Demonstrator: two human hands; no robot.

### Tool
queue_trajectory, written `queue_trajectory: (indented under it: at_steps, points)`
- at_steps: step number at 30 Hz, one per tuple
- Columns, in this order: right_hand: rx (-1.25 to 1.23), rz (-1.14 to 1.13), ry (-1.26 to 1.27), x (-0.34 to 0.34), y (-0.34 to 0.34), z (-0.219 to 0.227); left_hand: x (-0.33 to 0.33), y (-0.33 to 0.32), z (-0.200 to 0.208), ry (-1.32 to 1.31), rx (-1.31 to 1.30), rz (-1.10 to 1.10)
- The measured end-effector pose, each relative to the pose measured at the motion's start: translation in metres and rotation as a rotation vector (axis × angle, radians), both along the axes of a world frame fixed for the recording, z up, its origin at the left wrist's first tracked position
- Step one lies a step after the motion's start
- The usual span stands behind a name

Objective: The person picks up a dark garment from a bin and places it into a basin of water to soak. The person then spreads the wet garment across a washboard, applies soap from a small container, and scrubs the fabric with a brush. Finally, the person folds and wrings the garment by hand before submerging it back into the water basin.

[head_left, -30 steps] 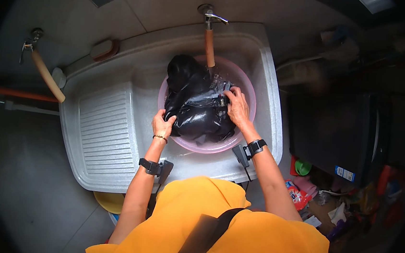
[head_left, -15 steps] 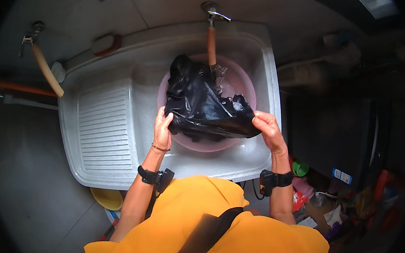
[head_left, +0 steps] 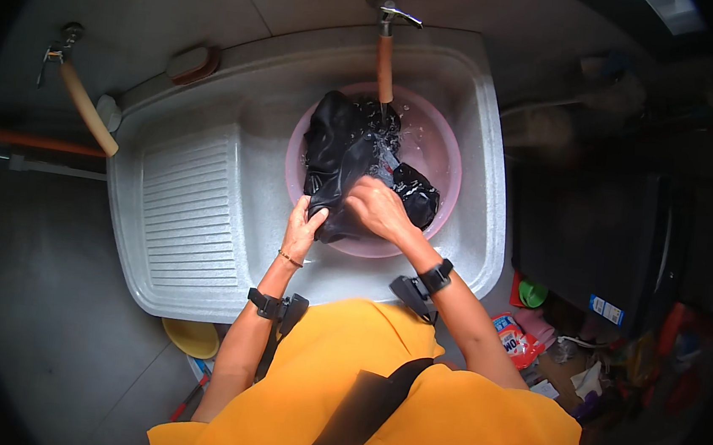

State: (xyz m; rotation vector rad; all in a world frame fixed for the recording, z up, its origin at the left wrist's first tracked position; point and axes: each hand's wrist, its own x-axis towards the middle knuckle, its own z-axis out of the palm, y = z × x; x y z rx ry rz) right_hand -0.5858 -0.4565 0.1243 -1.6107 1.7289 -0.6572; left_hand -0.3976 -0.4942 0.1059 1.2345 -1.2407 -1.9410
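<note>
Left tap, wall-mounted, metal, with a beige hose hanging toward the sink's edge.
Sink, pale grey, broad; ribbed washboard moulded into its left part.
Rounded two-tone object, pale and reddish-brown, on the ledge behind; kind unclear.
Yellow basin, on the floor, partly under the sink.
Left hand, at the basin's near-left rim: thumb on top, pinching an edge of black cloth. Beaded bracelet at its wrist, strapped device below.
Black cloth, wet and bunched, within the pink basin in the sink's right part; its near edge drawn toward the left rim.
Right tap, with a tan hose running water onto the cloth.
Right hand, palm down, fingers curled against the cloth; cannot tell whether they grip a fold. Black wrist strap on that arm.
Red packet and green cup, low at right, among clutter.
Large dark box-shaped item, far right.
</note>
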Motion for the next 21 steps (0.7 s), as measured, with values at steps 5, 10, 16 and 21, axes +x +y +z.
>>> queue_trajectory:
  at_steps: [5, 10, 16, 21]
  points:
    - [0.25, 0.02, 0.007, 0.005, 0.01, -0.013, 0.017, 0.003, -0.015, -0.029, -0.079, -0.001]
    - [0.301, 0.03, -0.206, 0.011, 0.034, -0.027, 0.023, 0.008, -0.015, -0.135, -0.047, -0.09]
    - [0.447, -0.155, -0.511, 0.013, 0.029, -0.018, 0.017, 0.0, 0.002, -0.07, 0.023, -0.107]
    - [0.34, -0.216, -0.368, 0.018, 0.027, -0.012, 0.012, -0.002, 0.006, -0.067, -0.079, -0.146]
